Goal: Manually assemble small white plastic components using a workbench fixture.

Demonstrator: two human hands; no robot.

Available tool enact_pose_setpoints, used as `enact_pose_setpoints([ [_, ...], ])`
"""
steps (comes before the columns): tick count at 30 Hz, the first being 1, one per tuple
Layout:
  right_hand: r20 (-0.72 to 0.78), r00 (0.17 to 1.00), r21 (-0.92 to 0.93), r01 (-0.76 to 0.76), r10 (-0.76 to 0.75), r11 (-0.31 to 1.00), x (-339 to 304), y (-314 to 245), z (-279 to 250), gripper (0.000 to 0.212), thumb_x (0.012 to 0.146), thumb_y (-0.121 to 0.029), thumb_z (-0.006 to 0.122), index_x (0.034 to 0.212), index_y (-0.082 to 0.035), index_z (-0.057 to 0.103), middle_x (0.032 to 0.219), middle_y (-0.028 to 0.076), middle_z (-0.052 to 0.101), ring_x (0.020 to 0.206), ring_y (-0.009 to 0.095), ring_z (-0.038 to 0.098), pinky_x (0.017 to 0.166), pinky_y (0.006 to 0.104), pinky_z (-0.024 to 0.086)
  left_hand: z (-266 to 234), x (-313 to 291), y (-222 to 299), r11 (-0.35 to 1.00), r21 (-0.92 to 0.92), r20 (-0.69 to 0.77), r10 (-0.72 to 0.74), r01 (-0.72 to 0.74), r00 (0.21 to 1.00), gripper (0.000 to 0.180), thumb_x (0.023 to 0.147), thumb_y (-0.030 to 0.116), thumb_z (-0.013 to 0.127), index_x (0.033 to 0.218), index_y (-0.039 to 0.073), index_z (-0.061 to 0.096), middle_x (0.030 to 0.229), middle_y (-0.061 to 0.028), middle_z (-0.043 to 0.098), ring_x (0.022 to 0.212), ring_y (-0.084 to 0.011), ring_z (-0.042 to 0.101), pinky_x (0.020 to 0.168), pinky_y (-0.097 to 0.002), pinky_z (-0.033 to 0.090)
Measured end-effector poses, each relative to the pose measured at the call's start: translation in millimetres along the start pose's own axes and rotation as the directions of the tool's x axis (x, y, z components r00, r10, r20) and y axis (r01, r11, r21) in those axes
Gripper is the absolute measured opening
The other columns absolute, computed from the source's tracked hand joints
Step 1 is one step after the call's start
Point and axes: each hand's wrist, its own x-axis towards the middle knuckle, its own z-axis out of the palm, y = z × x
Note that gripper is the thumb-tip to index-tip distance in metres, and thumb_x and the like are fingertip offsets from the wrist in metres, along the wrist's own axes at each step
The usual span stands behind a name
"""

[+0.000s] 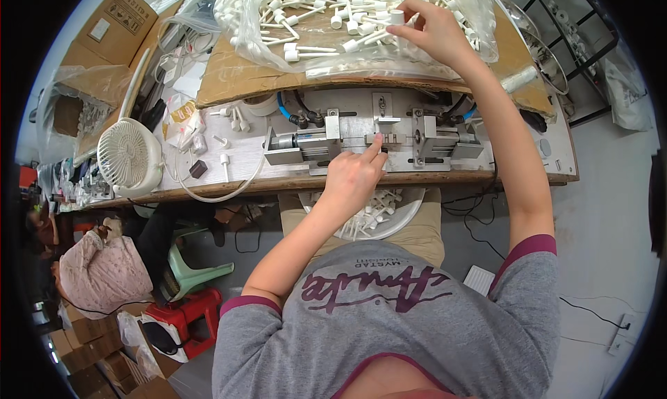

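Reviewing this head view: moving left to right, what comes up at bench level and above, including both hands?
White fan → small dark block → left hand → right hand → round grey disc.

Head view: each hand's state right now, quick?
Left hand: index finger extended at the metal fixture; any grip cannot be told.
Right hand: thumb and forefinger appear closed on a white plastic piece.

Grey floor [597, 211]; white-topped bench [240, 152]; black metal rack [594, 56], upper right — green stool [193, 264], lower left — stacked cardboard cartons [90, 329] nearby.
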Motion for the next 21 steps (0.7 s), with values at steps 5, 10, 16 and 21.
enact_pose_setpoints([
  [5,-0.033,0.974,0.517,-0.175,0.224,0.838,0.7,14.2,-11.7,0.035,0.083,-0.030,0.078,0.101,-0.002,0.067,0.080,0.001,0.066,0.066,0.006,0.057,0.057,0.0219,0.042,3.5,-3.3,-1.0,0.999,-0.023,0.007,-0.030,0.030,1.000,0.026,0.076,0.017,0.077,0.099,0.008,0.071,0.128,-0.0100,0.065,0.060,-0.0239,0.066,0.060,-0.0331,0.054],
  [10,-0.010,0.943,0.815,-0.185,0.332,0.549,-9.5,26.9,-25.6,0.037,0.090,-0.017,0.073,0.120,0.003,0.064,0.098,0.003,0.065,0.085,0.009,0.062,0.082,0.0242,0.052,3.1,-2.2,-2.8,0.998,-0.053,0.021,-0.036,0.037,0.999,0.026,0.077,0.019,0.077,0.100,0.008,0.071,0.129,-0.0097,0.064,0.062,-0.0255,0.068,0.061,-0.0327,0.055],
  [16,0.036,0.896,0.949,-0.168,0.442,0.265,-51.1,-12.7,-42.3,0.031,0.095,-0.015,0.065,0.118,0.006,0.062,0.096,0.002,0.066,0.078,0.006,0.060,0.075,0.0213,0.052,-36.6,19.9,11.5,0.662,-0.671,0.123,-0.344,0.333,0.931,0.043,0.087,0.008,0.072,0.128,0.006,0.062,0.128,-0.0122,0.064,0.080,-0.0170,0.071,0.067,-0.0290,0.057],
  [21,0.337,0.908,0.935,-0.354,0.248,0.025,-114.4,-72.6,-22.0,0.026,0.094,-0.013,0.066,0.115,0.002,0.063,0.094,0.004,0.068,0.066,0.004,0.059,0.063,0.0176,0.049,-60.7,40.6,18.0,-0.010,-0.984,0.163,-0.435,0.177,0.885,0.046,0.089,-0.004,0.065,0.133,-0.005,0.055,0.122,-0.0157,0.065,0.097,-0.0223,0.069,0.083,-0.0317,0.059],
])
